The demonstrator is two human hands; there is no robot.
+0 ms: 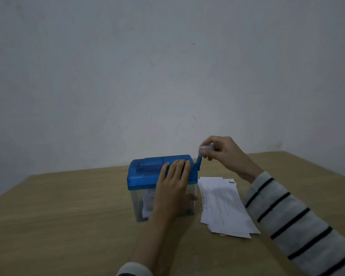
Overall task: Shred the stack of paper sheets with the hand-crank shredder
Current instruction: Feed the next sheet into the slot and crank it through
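Wooden surface [68, 216] against a bare grey wall [167, 66]. Shredder [161, 186] stands mid-surface. Left hand [173, 188] presses flat on its blue lid; right hand [223, 154] grips the crank [202, 154]. Paper stack [221, 206] lies just right of it, below the striped sleeve [297, 222]. Bare wood spreads left.

My left hand [172, 181] lies flat with straight fingers [177, 166] side by side, thumb spread off to the right, forearm reaching forward from the bottom edge. My right hand [222, 154] is raised higher, fingers curled in a pinch, its striped sleeve [291, 220] angling in from the lower right.
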